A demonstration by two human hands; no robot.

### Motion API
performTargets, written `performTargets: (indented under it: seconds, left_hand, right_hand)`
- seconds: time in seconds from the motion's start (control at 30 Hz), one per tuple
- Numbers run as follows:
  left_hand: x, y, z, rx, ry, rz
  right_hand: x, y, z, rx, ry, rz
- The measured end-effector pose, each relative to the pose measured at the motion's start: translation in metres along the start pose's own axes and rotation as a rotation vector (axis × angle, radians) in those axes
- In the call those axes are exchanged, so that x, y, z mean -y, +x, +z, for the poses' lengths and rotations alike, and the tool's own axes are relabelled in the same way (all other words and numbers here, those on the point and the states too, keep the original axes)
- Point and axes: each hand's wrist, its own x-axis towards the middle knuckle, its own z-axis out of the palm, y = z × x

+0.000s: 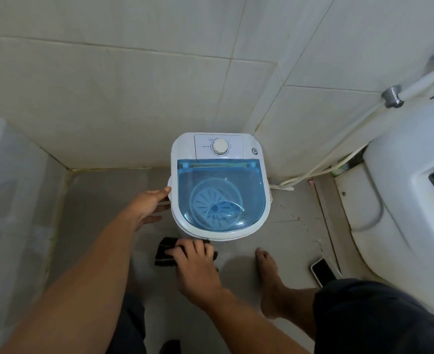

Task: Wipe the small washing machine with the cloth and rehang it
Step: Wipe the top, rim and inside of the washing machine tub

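A small white washing machine (219, 186) with a see-through blue lid and a round dial stands on the floor against the tiled wall. My left hand (150, 204) rests against its left side by the handle, fingers fairly straight. My right hand (194, 261) holds a dark cloth (164, 254) low in front of the machine's front wall, with the fingers laid over the cloth. Part of the cloth is hidden under my hand.
A white toilet (399, 200) fills the right side, with a spray hose (338, 152) running down the wall beside it. A phone (323, 272) lies on the floor near my bare right foot (270, 279). A tiled wall (19, 175) closes the left.
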Motion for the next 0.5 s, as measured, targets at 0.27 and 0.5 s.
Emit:
performTargets:
  seconds: [0.27,0.5]
  left_hand:
    - [-0.002,0.006,-0.01,0.026,0.062,0.004]
    - [-0.001,-0.006,-0.003,0.006,0.021,0.033]
  right_hand:
    - [0.005,-0.022,-0.032,-0.055,0.122,-0.216]
    - [-0.069,-0.016,-0.097,-0.362,-0.001,0.059]
